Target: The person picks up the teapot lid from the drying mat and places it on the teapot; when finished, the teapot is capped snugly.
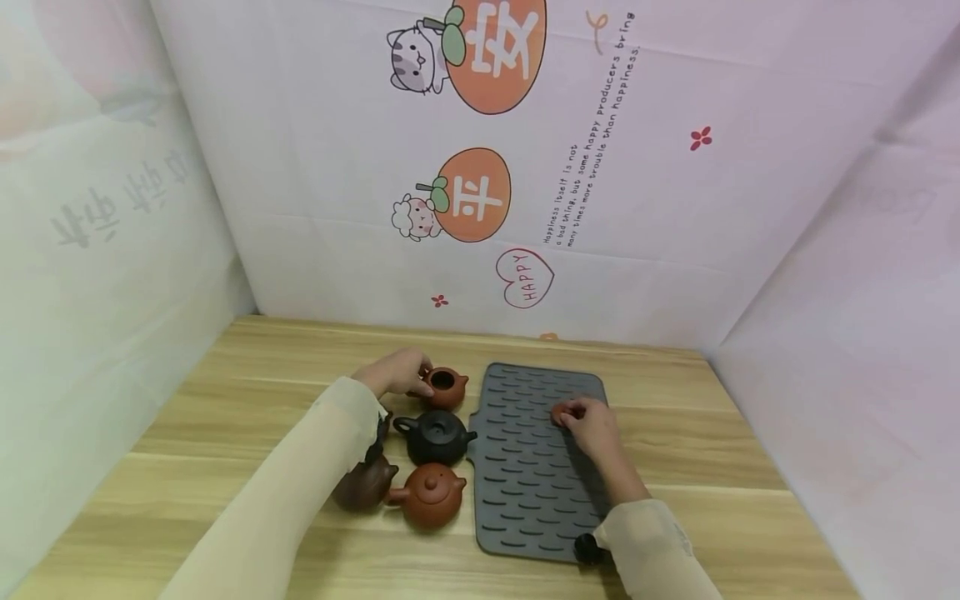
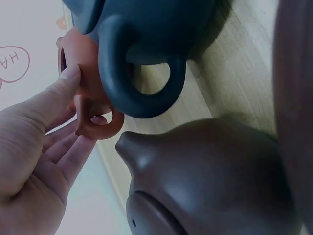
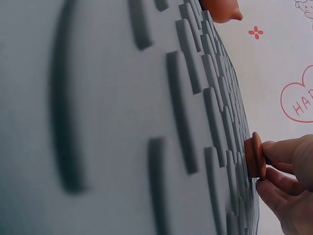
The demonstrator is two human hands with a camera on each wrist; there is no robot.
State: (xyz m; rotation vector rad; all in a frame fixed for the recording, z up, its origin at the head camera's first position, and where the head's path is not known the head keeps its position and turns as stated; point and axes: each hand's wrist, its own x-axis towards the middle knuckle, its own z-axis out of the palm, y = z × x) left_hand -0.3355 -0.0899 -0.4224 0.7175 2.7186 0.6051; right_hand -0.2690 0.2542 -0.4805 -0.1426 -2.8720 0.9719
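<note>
My left hand [image 1: 393,372] grips a small reddish-brown teapot [image 1: 450,397] by its handle side, at the back of the table. The pot has no lid on and its dark mouth faces up. In the left wrist view the thumb presses the pot's body [image 2: 85,58], with the other fingers behind the looped handle [image 2: 110,128]. My right hand [image 1: 597,429] pinches a small reddish-brown lid [image 1: 558,414] between thumb and fingers. In the right wrist view the lid [image 3: 252,156] is at the surface of the grey ridged mat [image 3: 112,98].
Beside the left forearm stand a black teapot [image 1: 437,442], a lidded reddish-brown teapot [image 1: 433,504] and a dark brown teapot [image 1: 365,486], partly behind the sleeve. The grey mat [image 1: 517,496] lies to their right on the wooden table [image 1: 705,467]. Printed cloth walls [image 1: 637,292] surround the table.
</note>
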